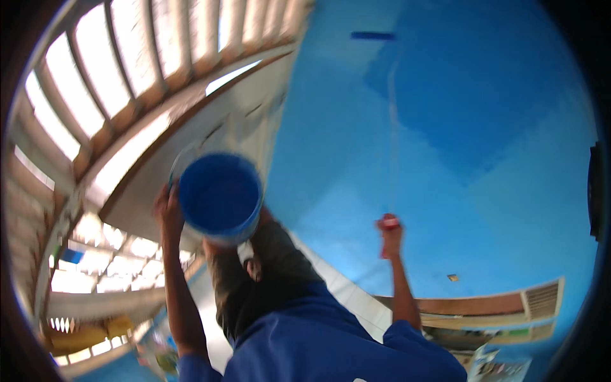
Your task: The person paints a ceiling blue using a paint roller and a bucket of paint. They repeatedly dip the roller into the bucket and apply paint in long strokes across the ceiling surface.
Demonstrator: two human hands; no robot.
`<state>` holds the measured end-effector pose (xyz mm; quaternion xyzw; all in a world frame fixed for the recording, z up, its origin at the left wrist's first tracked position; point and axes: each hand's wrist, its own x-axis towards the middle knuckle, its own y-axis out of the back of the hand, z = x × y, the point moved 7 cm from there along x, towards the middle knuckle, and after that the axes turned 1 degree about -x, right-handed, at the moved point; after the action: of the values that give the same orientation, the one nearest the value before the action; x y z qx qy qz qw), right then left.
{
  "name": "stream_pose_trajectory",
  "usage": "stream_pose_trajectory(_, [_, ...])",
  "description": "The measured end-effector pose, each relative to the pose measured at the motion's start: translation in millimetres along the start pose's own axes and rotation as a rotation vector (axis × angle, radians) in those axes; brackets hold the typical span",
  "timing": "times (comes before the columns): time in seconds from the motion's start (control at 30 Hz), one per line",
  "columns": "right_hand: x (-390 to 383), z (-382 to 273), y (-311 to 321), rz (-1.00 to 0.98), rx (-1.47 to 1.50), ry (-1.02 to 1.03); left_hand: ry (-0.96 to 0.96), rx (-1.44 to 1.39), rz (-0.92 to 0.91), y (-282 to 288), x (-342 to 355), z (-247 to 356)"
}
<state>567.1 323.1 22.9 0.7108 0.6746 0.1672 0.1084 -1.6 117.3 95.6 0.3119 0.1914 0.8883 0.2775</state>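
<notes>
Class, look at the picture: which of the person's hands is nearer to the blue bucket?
Left. The left hand grips the blue bucket at its rim, while the right hand is well off to its right, holding a red-tipped pole.

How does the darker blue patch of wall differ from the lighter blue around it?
The darker blue patch sits high on the wall, where the roller rests; the lighter blue area spreads lower and to the sides. The patch is deep and saturated, the lighter area pale and washed. The patch has a jagged lower edge; the lighter area runs on to the wall's edges. Both are blue paint on one wall.
</notes>
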Motion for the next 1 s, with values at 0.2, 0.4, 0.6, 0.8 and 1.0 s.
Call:
stream_pose_trajectory(0.2, [8.0,-103.9,93.4,-0.255,-0.175,0.087,0.312,-0.286,0.048,14.3,-10.8,2.9])
stream_pose_trajectory(0.4, [23.6,-158.3,151.6,-0.508,-0.32,-0.001,0.351,-0.29,0.03,9.6,-7.4,12.3])
stream_pose_trajectory(0.6, [28.0,-229.7,130.1,-0.661,-0.513,0.045,0.35,-0.277,-0.009,5.0,-6.2,6.2])
stream_pose_trajectory(0.8, [38.5,-302.2,85.1,-0.646,-0.839,0.201,0.317,-0.291,0.023,7.3,-9.0,5.2])
stream_pose_trajectory(1.0, [51.7,-348.8,9.6,-0.854,-1.083,0.428,0.331,-0.213,0.036,11.4,-11.9,10.9])
